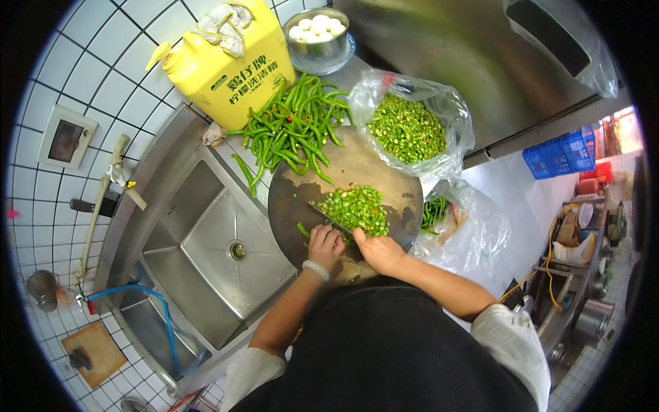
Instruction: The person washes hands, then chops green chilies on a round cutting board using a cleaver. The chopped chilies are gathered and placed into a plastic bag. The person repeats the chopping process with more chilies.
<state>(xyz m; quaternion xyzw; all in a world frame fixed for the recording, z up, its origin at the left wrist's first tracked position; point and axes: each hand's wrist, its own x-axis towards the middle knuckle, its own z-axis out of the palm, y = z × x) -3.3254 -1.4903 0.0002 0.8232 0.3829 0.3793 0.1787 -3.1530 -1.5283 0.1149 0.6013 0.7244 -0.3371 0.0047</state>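
Note:
My right hand (381, 252) grips a kitchen knife (331, 219), its blade slanting across the round chopping board (288, 206). Just left of the blade, my left hand (324, 246) presses down with curled fingers. A piece of green chili pepper (302, 229) sticks out beside those fingers; whatever lies under them is hidden. Beyond the knife is a heap of chopped green chilies (360, 208). Whole green chilies (298, 131) are piled at the board's far left edge, some overlapping it. At the far right, an open clear plastic bag (458, 121) holds more chopped chilies (406, 129).
A stainless steel sink (211, 226) adjoins on the left. Behind the chilies stands a yellow jug (231, 72) with a rag (225, 28) on it, beside a metal bowl (316, 49) of white round items. Another plastic bag (468, 232) with green chilies (435, 212) is at the board's right.

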